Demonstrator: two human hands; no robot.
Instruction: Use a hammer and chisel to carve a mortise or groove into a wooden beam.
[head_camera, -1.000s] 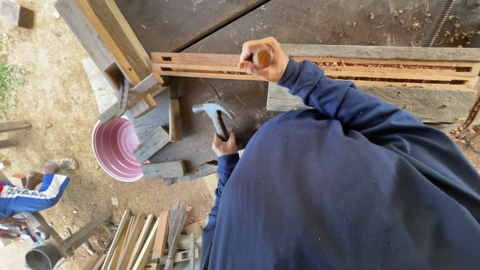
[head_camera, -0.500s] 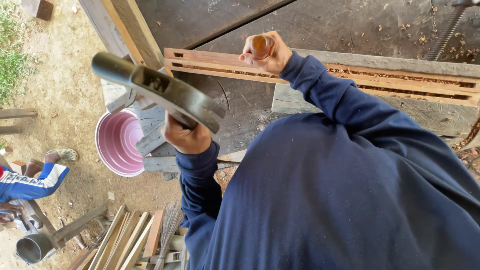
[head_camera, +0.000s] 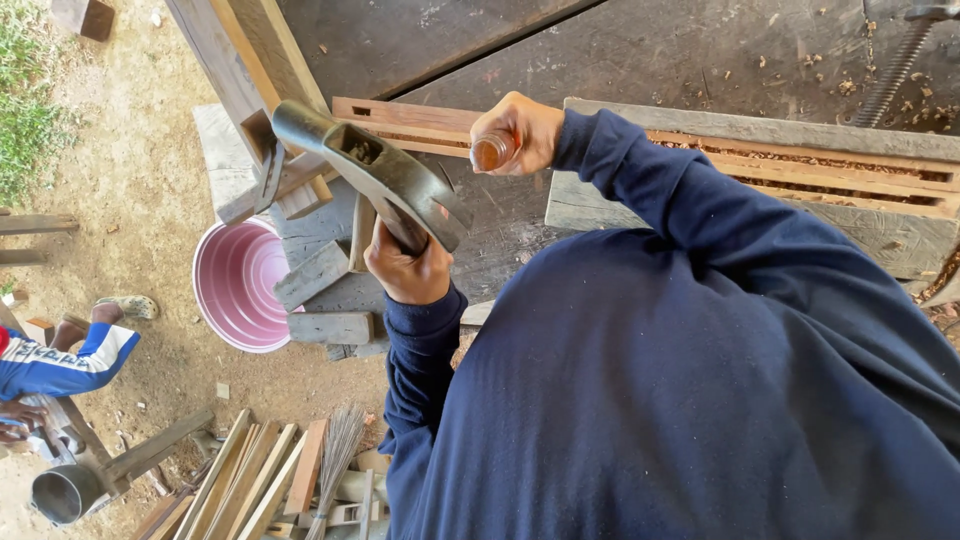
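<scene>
Frame (head_camera: 800, 170): lies on the bench (head_camera: 640, 50).
Basin (head_camera: 240, 285): on the ground, left of the bench.
Offcuts (head_camera: 320, 300): just right of the basin.
Slats (head_camera: 255, 480): on the ground below the basin.

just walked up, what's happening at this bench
A person in a dark blue top is working on a long slotted wooden frame on a workbench. The left hand holds a claw hammer raised. The right hand grips an amber tool handle set upright at the frame. A pink basin sits on the ground nearby.
</scene>
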